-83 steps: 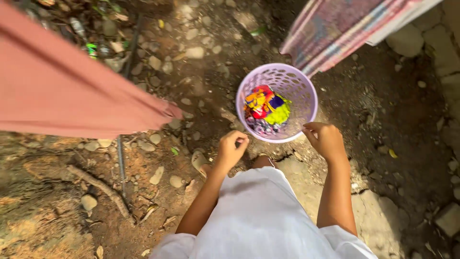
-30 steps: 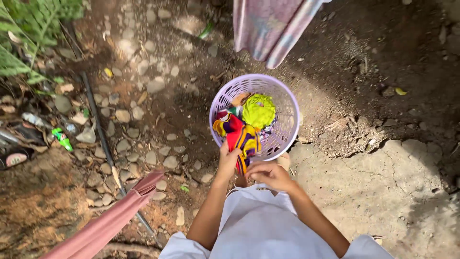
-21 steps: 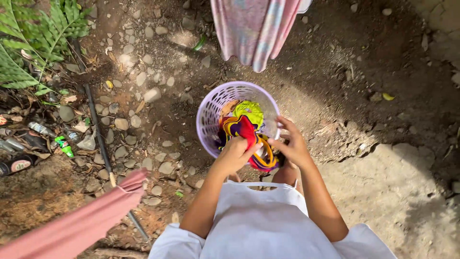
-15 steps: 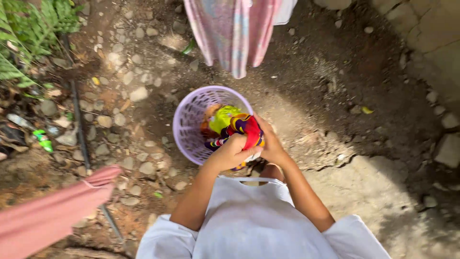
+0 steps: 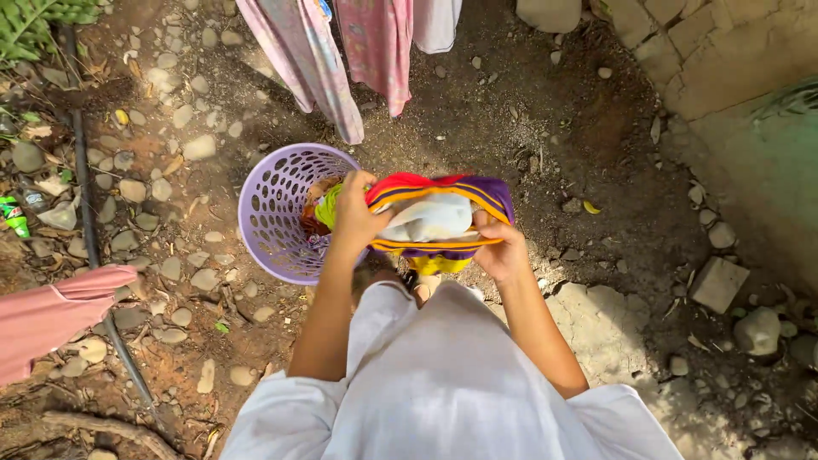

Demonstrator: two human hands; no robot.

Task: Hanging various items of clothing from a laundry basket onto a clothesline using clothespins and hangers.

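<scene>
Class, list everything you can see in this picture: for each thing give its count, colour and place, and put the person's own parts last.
Garment: one, red, yellow and purple with a white inside, stretched between both hands.
Basket: one, lilac, perforated, on the ground left of the garment.
Clothes in basket: a few, lime green and orange, partly hidden.
Hanging cloths: several, pink patterned and white, top centre.
Pink cloth: one, left edge.
Black pipe: one, along the stony ground, left.
Green bottle: one, far left.
Stone wall: grey, top right.
White top: one, worn, bottom centre.
Left hand: grips the garment's left end.
Right hand: grips its right end.
</scene>
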